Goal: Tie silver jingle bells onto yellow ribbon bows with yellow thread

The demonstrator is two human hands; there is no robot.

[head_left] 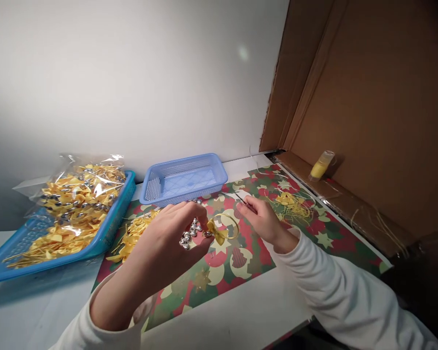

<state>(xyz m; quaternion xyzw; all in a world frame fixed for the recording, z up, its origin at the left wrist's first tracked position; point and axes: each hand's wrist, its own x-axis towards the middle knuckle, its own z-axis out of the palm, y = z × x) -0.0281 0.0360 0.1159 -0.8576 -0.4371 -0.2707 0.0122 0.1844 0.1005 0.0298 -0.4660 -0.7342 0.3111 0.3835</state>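
A basket (184, 179) stood behind the hands on the tabletop (241, 316); a tray (105, 228) lay left, a bottle (321, 166) right.

No readable text, labels or numbers anywhere.

A left hand (175, 233) pinches a small yellow ribbon bow (218, 232) with a thin looped cord, raised above a star-patterned mat (241, 262) on the worktop (241, 316). Silver bells (190, 236) lie just under its fingers. The right hand (263, 221), just beside the bow, holds a thin dark needle-like tool (241, 198). Beyond the left hand sits an empty pale blue basket (184, 177).
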